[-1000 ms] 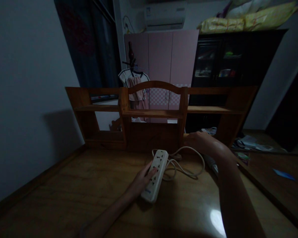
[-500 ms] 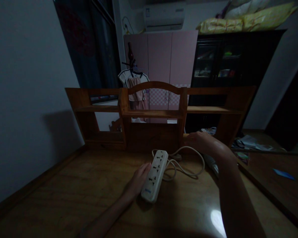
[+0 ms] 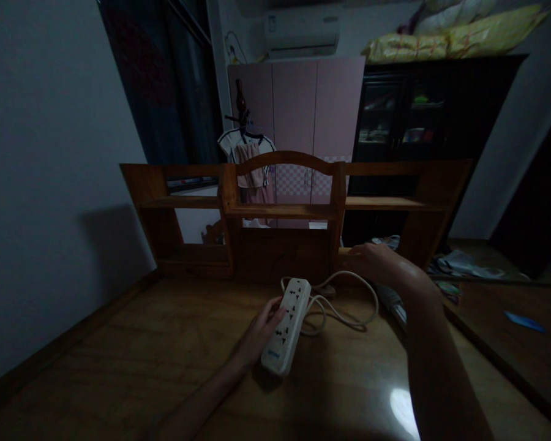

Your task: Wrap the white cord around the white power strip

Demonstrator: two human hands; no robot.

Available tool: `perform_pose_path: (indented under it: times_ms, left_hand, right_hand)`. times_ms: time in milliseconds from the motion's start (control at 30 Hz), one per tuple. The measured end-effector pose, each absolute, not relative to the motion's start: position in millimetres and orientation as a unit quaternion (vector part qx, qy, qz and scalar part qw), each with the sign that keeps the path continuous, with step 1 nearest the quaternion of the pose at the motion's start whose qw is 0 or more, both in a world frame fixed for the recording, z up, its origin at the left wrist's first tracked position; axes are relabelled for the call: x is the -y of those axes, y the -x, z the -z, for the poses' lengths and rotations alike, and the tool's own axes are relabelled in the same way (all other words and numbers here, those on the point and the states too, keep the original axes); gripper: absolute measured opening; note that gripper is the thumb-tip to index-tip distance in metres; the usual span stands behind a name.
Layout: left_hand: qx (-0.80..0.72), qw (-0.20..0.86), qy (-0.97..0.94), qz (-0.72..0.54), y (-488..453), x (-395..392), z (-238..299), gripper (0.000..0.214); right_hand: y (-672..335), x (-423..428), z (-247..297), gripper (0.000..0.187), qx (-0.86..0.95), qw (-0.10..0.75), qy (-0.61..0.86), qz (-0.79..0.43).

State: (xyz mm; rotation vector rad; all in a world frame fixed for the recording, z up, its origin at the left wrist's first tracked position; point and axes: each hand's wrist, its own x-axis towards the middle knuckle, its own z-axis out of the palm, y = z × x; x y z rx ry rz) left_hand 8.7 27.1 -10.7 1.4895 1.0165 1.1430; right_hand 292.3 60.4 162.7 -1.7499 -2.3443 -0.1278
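A white power strip (image 3: 284,331) with several sockets lies slanted on the wooden desk (image 3: 179,355). My left hand (image 3: 264,324) grips its left side, the thumb over the top face and the fingers at the far edge. A pale cable (image 3: 370,291) loops on the desk right of the strip, and what may be its plug (image 3: 328,292) rests by the shelf's foot. Farther right, my right hand (image 3: 371,260) is bent at the wrist near the lower right of the desk shelf (image 3: 282,211). Its fingers are dark and mostly hidden, so any grip is unclear.
Under my right forearm lies a pale object (image 3: 392,303), partly covered. Plastic bags (image 3: 463,266) and a blue packet (image 3: 524,321) are on the surface to the right. A wall (image 3: 50,214) borders the desk at left; behind the shelf stand pink wardrobes (image 3: 294,110).
My left thumb has come over onto the strip's top face, and the fingers have spread along its side. My right hand and the strip look almost unchanged.
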Motion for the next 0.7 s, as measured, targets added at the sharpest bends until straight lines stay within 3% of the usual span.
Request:
perform_pose_path:
  times_ms: [433,700]
  left_hand:
    - [-0.402,0.469,-0.67,-0.411,-8.6,-25.6,16.2,0.089]
    - [-0.428,0.454,-0.667,-0.408,-8.9,-26.1,18.4,0.069]
  right_hand:
    - [-286.5,-58.4,-166.0,0.025,0.799,0.082,0.594,0.04]
    - [-284.6,-54.9,-165.1,0.02,0.813,0.122,0.57,0.007]
